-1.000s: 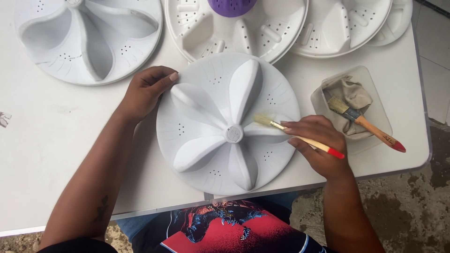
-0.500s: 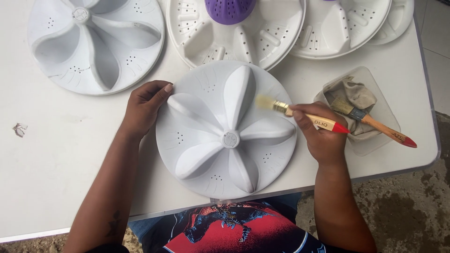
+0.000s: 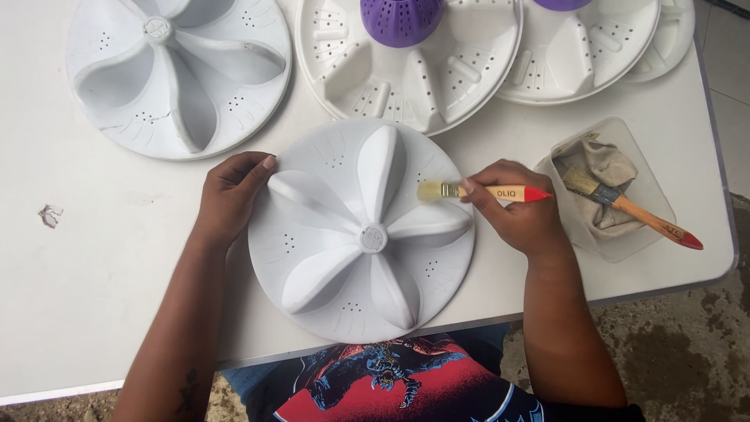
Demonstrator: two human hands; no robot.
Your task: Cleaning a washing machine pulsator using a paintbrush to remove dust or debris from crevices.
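The bristles of the paintbrush point(image 3: 484, 191) in the right hand point(image 3: 519, 215) are blurred, so their contact with the white pulsator disc point(image 3: 361, 230) cannot be told sharply; the middle of the handle is hidden inside the grip. The left hand point(image 3: 230, 195) covers part of that disc's left rim. The purple cap point(image 3: 401, 19) is cut off by the top edge, as are the upper rims of the three discs along the top. A second brush point(image 3: 625, 205) hides part of the cloth point(image 3: 601, 168) in the clear tray point(image 3: 621, 242). The tabletop point(image 3: 94, 258) runs out of view at the left. The small scrap point(image 3: 49, 215) is too small to identify.
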